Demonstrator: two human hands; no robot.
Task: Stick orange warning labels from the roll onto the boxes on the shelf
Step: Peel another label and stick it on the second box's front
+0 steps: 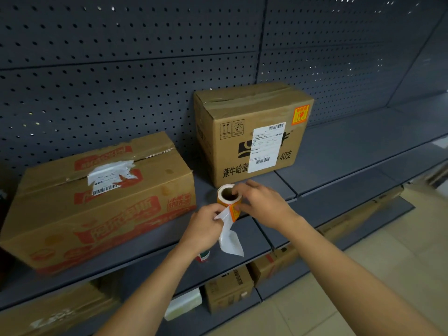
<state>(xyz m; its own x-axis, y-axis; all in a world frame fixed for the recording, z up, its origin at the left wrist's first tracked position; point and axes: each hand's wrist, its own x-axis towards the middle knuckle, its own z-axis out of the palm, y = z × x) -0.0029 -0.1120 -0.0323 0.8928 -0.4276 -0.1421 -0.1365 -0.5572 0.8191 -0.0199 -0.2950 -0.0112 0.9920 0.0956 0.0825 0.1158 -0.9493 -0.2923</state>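
Note:
My right hand grips the roll of orange labels above the grey shelf. My left hand pinches the loose white backing strip that hangs from the roll, just beside an orange label at the roll's lower edge. A tall cardboard box stands behind the roll and carries an orange warning label at its upper right corner, plus a white shipping label. A low, wide cardboard box with red print lies to the left, with a torn white label on top.
Dark perforated panels back the shelf. Below it, a lower shelf holds more cardboard boxes and a white packet. A small red and green object shows under my left wrist. Tiled floor lies at the right.

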